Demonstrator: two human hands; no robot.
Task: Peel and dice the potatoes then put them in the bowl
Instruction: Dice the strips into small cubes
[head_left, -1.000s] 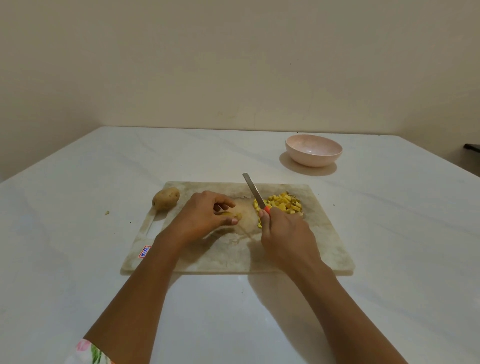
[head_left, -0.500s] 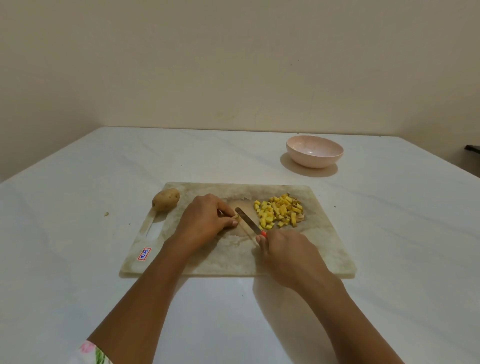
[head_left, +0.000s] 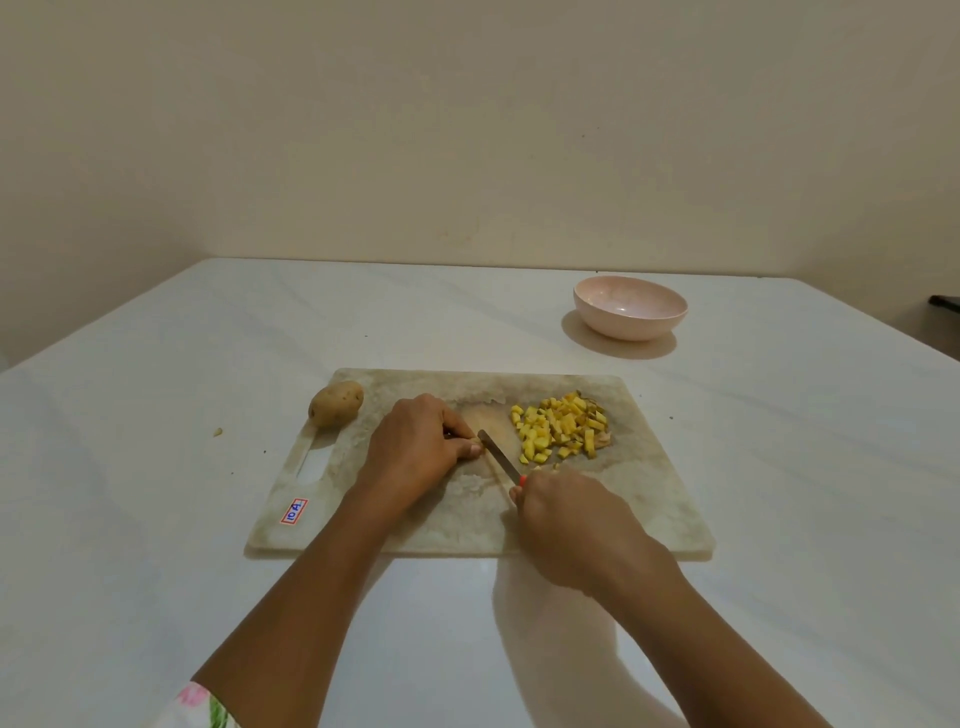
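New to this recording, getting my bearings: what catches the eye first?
A pile of yellow potato dice lies on the right of the cutting board. Beside it the right hand holds a knife, blade tip beside the left hand. An unpeeled potato sits at the board's far-left corner.

Whole unpeeled potato (head_left: 335, 404) lay on the far-left corner of the cutting board (head_left: 649, 493), heap of yellow potato dice (head_left: 558, 427) sat far right, pale pink bowl (head_left: 630, 307) stood upright beyond.
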